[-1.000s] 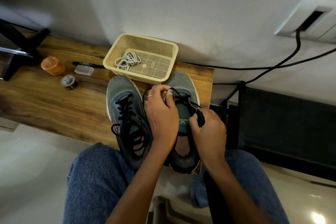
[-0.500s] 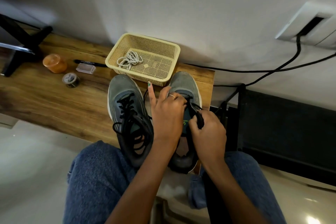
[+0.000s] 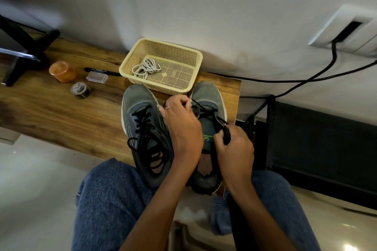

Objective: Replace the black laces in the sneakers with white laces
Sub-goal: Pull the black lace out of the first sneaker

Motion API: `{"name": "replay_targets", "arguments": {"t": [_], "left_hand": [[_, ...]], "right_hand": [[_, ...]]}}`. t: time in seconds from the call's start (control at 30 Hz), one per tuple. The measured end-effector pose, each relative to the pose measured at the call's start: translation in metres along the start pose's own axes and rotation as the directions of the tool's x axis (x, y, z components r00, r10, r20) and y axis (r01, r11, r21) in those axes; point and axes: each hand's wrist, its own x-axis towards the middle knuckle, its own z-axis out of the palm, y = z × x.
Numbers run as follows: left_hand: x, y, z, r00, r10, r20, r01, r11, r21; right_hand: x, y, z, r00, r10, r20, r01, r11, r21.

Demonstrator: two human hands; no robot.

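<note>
Two grey sneakers stand side by side at the wooden table's [image 3: 61, 116] near right end. The left sneaker [image 3: 140, 120] is fully laced in black, its loose ends lying over the opening. My left hand [image 3: 183, 126] lies over the right sneaker [image 3: 208, 96], fingers pinched on its black lace [image 3: 206, 109] near the toe eyelets. My right hand [image 3: 234, 146] grips a bunched length of the same lace beside the tongue. White laces [image 3: 145, 68] lie coiled in the yellow mesh basket [image 3: 183, 55] behind the shoes.
An orange cup [image 3: 62, 71], a tape roll [image 3: 80, 89], a small clear box [image 3: 97, 77] and a black pen [image 3: 102, 70] lie left of the basket. A black stand [image 3: 24, 51] occupies the table's far left. Black cables [image 3: 306, 79] run along the wall at right. My knees press against the table edge.
My left hand's fingers have closed from a raised, spread pose back onto the lace near the toe. My right hand has kept its grip on the bunched lace.
</note>
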Motion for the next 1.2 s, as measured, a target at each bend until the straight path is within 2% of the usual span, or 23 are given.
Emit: {"name": "replay_targets", "arguments": {"t": [0.07, 0.13, 0.2, 0.27, 0.3, 0.37, 0.43, 0.5, 0.83, 0.93, 1.07, 1.13, 1.2], "left_hand": [[0.001, 0.002, -0.002, 0.988, -0.132, -0.076, 0.116, 0.975, -0.188], [0.002, 0.004, -0.004, 0.977, -0.192, -0.089, 0.164, 0.952, -0.257], [0.002, 0.003, -0.005, 0.994, -0.082, -0.072, 0.070, 0.985, -0.157], [0.000, 0.005, -0.006, 0.997, 0.082, 0.012, -0.082, 0.996, 0.019], [0.000, 0.006, -0.007, 0.981, 0.171, 0.093, -0.180, 0.979, 0.096], [-0.001, 0.004, -0.007, 0.906, 0.322, 0.275, -0.383, 0.900, 0.209], [-0.001, -0.002, -0.005, 0.845, 0.366, 0.390, -0.488, 0.825, 0.284], [0.000, -0.007, -0.004, 0.835, 0.348, 0.427, -0.499, 0.805, 0.320], [-0.006, -0.005, -0.001, 0.899, 0.325, 0.295, -0.403, 0.877, 0.261], [-0.007, -0.002, -0.001, 0.941, 0.236, 0.243, -0.282, 0.943, 0.179], [-0.007, 0.001, -0.003, 0.990, 0.105, 0.094, -0.102, 0.994, -0.042], [-0.003, 0.005, -0.006, 0.999, 0.021, -0.042, -0.027, 0.990, -0.142], [0.003, 0.007, -0.008, 0.967, -0.161, -0.198, 0.096, 0.949, -0.301]], "right_hand": [[0.000, 0.000, 0.000, 1.000, -0.004, 0.008, 0.004, 1.000, -0.004], [0.000, 0.000, 0.000, 1.000, -0.005, 0.020, 0.005, 1.000, -0.004], [-0.001, 0.001, 0.000, 1.000, -0.009, 0.018, 0.009, 1.000, -0.004], [0.000, 0.002, -0.001, 1.000, -0.020, 0.007, 0.020, 1.000, -0.005], [0.000, 0.002, -0.001, 1.000, -0.022, 0.006, 0.022, 1.000, -0.005], [0.000, 0.002, -0.002, 1.000, -0.024, 0.012, 0.024, 1.000, -0.002], [0.000, 0.000, -0.002, 0.999, -0.034, 0.012, 0.034, 0.999, -0.012], [-0.001, -0.002, -0.001, 0.999, -0.049, 0.005, 0.049, 0.999, -0.018], [-0.003, -0.002, 0.000, 0.999, -0.043, 0.001, 0.043, 0.999, -0.028], [-0.002, -0.002, 0.000, 1.000, -0.021, 0.010, 0.021, 1.000, -0.018], [-0.001, -0.001, -0.001, 1.000, -0.002, 0.007, 0.002, 1.000, -0.011], [-0.001, 0.000, -0.002, 1.000, -0.002, 0.008, 0.002, 1.000, -0.008], [-0.003, 0.000, -0.003, 1.000, -0.001, 0.015, 0.001, 1.000, -0.003]]}}
